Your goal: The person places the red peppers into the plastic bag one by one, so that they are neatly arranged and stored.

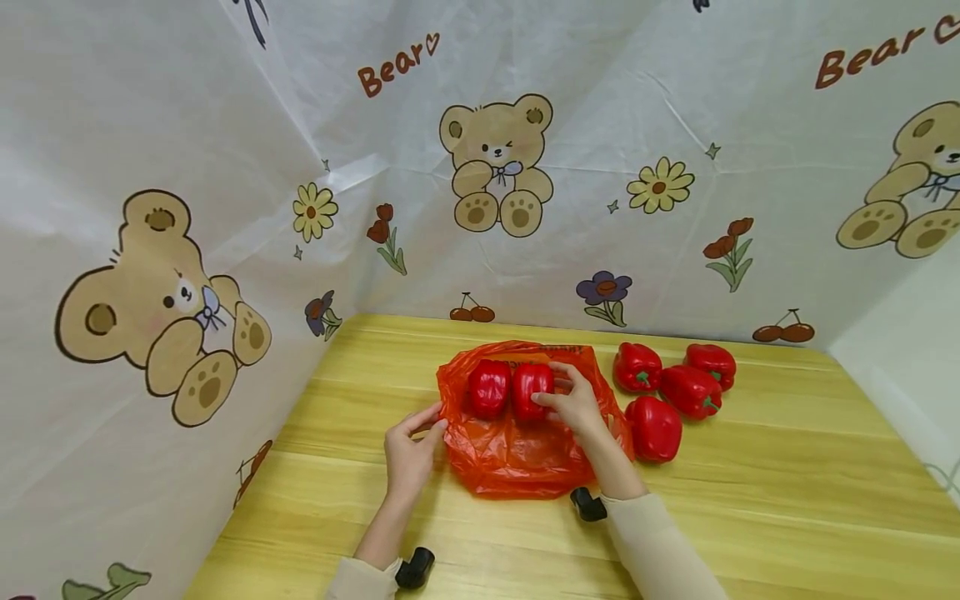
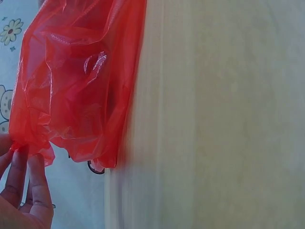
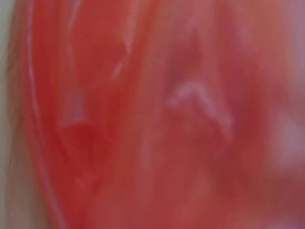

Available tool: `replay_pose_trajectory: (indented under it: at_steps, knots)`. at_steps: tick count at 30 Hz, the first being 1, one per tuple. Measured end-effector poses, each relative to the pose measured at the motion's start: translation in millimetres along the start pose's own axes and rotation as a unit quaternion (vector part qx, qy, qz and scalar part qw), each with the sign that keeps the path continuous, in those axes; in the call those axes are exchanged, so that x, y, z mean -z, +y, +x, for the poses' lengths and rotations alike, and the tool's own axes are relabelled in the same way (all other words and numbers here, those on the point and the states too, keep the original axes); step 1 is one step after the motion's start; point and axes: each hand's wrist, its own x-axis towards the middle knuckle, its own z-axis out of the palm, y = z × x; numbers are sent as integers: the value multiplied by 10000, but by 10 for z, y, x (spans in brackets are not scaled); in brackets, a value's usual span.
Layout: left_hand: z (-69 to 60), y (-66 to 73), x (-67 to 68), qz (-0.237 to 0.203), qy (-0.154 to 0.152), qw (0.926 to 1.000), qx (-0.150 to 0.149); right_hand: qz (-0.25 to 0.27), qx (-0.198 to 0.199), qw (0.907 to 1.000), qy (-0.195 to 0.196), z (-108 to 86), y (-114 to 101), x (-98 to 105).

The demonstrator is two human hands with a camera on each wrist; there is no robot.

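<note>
A thin red plastic bag lies spread open on the table. Inside it, side by side, are two red bell peppers, the left pepper and the right pepper. My right hand reaches over the bag and grips the right pepper, thumb on its near side and fingers behind. With fingers and thumb, my left hand pinches the bag's left edge; the left wrist view shows its fingertips on the gathered plastic. Blurred red plastic fills the right wrist view, which hides the right fingers.
Several more red bell peppers lie right of the bag, the nearest pepper touching or almost touching its edge. The wooden table meets a white bear-print sheet at the back and left.
</note>
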Motion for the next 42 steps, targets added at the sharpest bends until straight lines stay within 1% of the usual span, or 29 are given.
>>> replay_pose_trajectory:
  at_steps: [3, 10, 16, 22, 31, 37, 42]
  knots:
    - [3, 2, -7, 10, 16, 10000, 27, 44, -25, 10000, 19, 29, 23, -24]
    - [7, -9, -11, 0, -5, 10000, -31, 169, -3, 9998, 46, 94, 56, -67]
    - [7, -18, -17, -14, -13, 10000, 46, 218, 5, 9998, 27, 126, 64, -104]
    - [-3, -9, -25, 6, -25, 10000, 23, 250, -24, 9997, 14, 153, 77, -136]
    - [-8, -12, -26, 7, 7, 10000, -66, 157, 37, 9999, 32, 204, 62, -191]
    - [-17, -6, -23, 32, 18, 9999, -149, 117, 20, 9999, 5, 229, 98, -207]
    - [-12, -9, -19, 24, 2, 10000, -79, 96, 48, 9999, -22, 234, 118, -208]
